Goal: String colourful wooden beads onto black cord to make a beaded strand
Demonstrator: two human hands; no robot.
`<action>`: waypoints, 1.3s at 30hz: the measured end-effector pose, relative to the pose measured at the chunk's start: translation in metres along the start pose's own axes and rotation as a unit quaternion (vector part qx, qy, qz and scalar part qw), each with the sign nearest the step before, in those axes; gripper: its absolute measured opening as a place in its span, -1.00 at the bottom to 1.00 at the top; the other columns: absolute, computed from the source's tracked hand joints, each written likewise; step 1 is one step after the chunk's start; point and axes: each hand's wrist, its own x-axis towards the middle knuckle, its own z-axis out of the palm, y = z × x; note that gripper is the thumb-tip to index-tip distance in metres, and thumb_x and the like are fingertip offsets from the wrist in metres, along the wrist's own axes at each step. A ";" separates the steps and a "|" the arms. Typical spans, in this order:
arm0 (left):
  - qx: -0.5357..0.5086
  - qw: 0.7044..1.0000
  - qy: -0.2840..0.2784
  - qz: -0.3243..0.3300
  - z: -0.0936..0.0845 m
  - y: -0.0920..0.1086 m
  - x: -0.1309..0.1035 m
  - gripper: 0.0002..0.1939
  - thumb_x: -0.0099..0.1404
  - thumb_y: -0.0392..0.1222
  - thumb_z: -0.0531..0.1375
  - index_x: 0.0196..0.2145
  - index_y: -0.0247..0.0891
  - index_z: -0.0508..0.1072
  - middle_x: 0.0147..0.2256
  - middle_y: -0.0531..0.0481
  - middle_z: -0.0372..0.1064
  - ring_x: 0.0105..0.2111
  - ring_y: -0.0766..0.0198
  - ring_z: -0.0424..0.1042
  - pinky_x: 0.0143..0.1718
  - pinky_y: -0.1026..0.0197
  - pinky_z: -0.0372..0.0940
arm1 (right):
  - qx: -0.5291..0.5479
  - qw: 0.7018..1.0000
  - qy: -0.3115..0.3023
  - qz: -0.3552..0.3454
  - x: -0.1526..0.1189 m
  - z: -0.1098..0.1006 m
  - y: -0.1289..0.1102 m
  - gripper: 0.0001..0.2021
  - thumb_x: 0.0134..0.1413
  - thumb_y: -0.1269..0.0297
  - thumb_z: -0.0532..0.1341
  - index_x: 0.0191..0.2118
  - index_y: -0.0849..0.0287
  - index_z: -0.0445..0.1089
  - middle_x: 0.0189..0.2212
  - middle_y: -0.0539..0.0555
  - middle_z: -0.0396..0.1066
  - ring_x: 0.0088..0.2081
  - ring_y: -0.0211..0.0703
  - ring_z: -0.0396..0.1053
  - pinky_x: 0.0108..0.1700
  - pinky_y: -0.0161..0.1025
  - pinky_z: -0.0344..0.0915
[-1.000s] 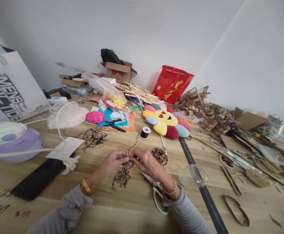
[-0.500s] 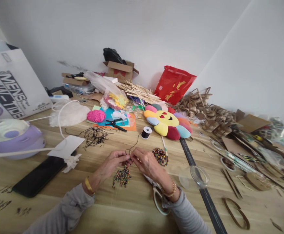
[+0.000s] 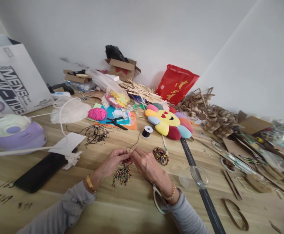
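Observation:
My left hand (image 3: 113, 160) and my right hand (image 3: 144, 162) meet above the table, fingertips pinched together on a thin black cord (image 3: 138, 140). The cord makes a small loop over the fingers and runs back to a black spool (image 3: 147, 131) with white ends. Below the fingers hangs a cluster of multicoloured beads (image 3: 122, 175), its lower part spread by the wood surface. The exact point where each fingertip grips is hidden. Under my right wrist lie scissors (image 3: 157, 199), partly covered. A coiled strand of similar beads (image 3: 160, 156) rests to the right.
Black cord scraps (image 3: 96, 134), pliers (image 3: 117, 123) and pink yarn (image 3: 97, 113) lie farther back. A flower cushion (image 3: 168, 120) sits behind the spool. At left is a black phone (image 3: 41, 172); at right, a clear round lid (image 3: 199, 177) and a dark strip (image 3: 200, 191).
The view has shifted slightly. My right hand has turned a little, its fingers more curled over; both hands stay together at the cord, and the beads still hang below.

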 end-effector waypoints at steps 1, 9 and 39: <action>0.007 1.000 0.000 0.005 -0.001 0.001 0.001 -0.62 0.03 0.03 0.37 -0.50 -0.37 0.43 -0.57 0.06 0.31 -0.55 0.39 0.25 -0.49 0.32 0.12 | 0.007 1.000 0.000 0.001 0.000 -0.001 -0.001 -0.85 0.31 0.45 0.03 -0.28 0.20 0.31 -0.36 0.08 0.37 -0.42 -0.27 0.31 -0.45 -0.35 0.08; 0.109 0.991 0.024 0.075 0.000 0.008 0.000 -0.58 0.03 0.10 0.35 -0.46 -0.37 0.46 -0.52 -0.03 0.44 -0.49 0.27 0.40 -0.40 0.23 0.28 | 0.256 0.959 0.094 0.078 0.000 0.002 0.011 -0.87 0.30 0.35 0.06 -0.19 0.19 0.34 -0.31 0.06 0.44 -0.31 -0.25 0.40 -0.25 -0.34 0.29; 0.533 0.702 0.098 0.461 -0.004 -0.001 -0.007 -0.79 0.37 -0.27 0.08 -0.36 -0.25 0.49 -0.47 -0.06 0.53 -0.49 0.25 0.48 -0.40 0.27 0.36 | 0.693 0.705 -0.054 0.141 0.013 0.022 0.035 -0.61 -0.14 0.01 0.38 -0.32 0.26 0.44 -0.54 -0.04 0.42 -0.53 -0.36 0.37 -0.43 -0.38 0.33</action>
